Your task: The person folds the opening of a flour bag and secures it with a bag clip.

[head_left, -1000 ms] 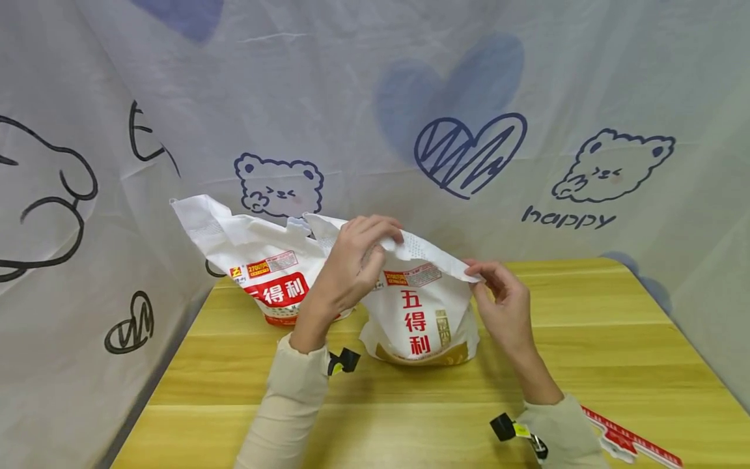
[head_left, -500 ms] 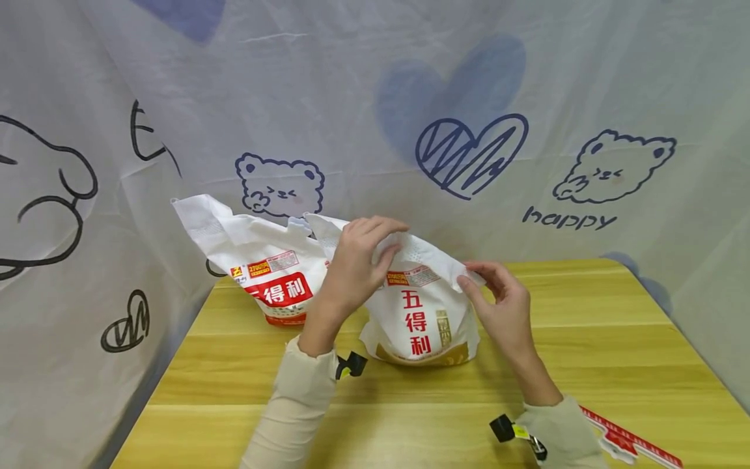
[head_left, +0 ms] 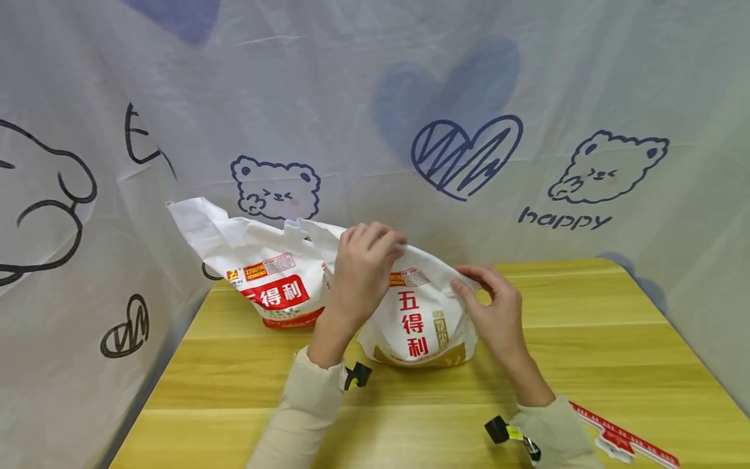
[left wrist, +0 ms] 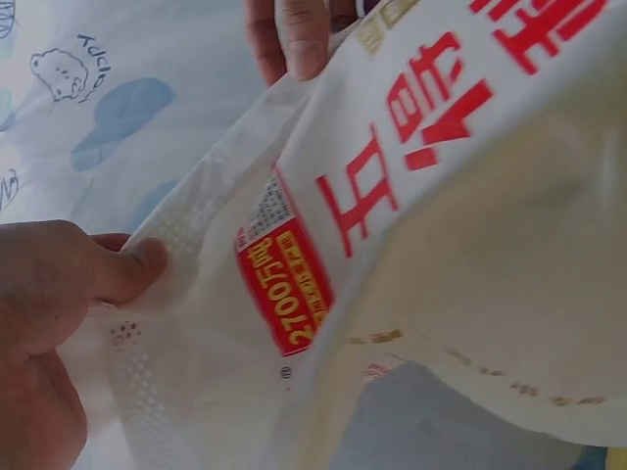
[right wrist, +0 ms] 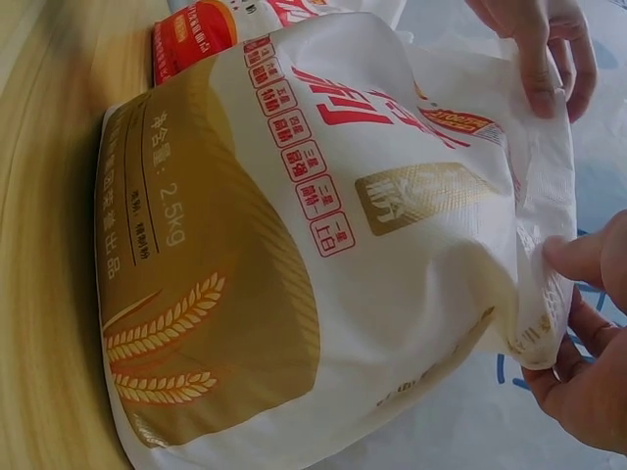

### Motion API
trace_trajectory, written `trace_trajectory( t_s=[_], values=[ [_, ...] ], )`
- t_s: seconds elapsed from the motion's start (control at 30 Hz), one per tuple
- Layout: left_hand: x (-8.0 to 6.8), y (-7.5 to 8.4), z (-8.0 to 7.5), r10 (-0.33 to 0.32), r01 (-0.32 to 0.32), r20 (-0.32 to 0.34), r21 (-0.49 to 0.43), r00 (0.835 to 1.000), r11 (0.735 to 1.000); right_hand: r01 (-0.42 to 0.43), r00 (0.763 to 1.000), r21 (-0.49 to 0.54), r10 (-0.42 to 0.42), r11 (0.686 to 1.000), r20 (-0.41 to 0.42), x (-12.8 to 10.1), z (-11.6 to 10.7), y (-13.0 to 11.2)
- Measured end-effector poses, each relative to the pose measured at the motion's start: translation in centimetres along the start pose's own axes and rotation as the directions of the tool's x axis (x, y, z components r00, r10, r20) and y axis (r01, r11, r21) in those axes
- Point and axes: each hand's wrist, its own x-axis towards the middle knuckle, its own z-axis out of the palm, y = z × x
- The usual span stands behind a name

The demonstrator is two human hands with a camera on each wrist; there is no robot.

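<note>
A white flour bag with red characters and a gold base stands on the table. My left hand pinches the bag's top edge near its middle; in the left wrist view the thumb of the left hand lies on the dotted top band. At the bag's right top corner, my right hand holds the edge between thumb and fingers. The right wrist view has the right hand on that corner, and the gold base of the flour bag showing wheat ears. In the head view, my left hand hides part of the top.
Behind and left stands a second white flour bag with a red label, its top leaning left. A long red and white clip-like strip lies at the front right of the wooden table. A printed curtain hangs behind.
My left hand has shifted slightly right and down along the bag's top edge. The right hand keeps its hold on the corner, its thumb now lower on the front face.
</note>
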Motion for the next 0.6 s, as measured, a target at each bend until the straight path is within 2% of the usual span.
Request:
trace_trajectory(
  t_s=[0.07, 0.17, 0.37, 0.6],
  values=[
    [-0.4, 0.2, 0.3, 0.002, -0.001, -0.016, 0.025, 1.0, 1.0, 0.006, 1.0, -0.011, -0.006, 1.0, -0.003, 0.0, 0.0, -0.2],
    [-0.9, 0.2, 0.6, -0.002, 0.004, -0.038, 0.034, 0.999, 0.999, 0.01, 1.0, -0.026, -0.011, 1.0, -0.014, 0.0, 0.1, 0.8],
    [-1.5, 0.0, 0.9, -0.025, 0.025, -0.075, -0.001, 0.997, 1.0, 0.02, 0.999, -0.065, -0.023, 0.998, -0.042, 0.2, 0.1, 2.9],
    [-2.1, -0.1, 1.1, -0.043, 0.036, -0.107, -0.071, 0.993, 0.997, 0.058, 0.996, -0.065, -0.063, 0.996, -0.067, 0.4, 0.1, 3.3]
  ],
)
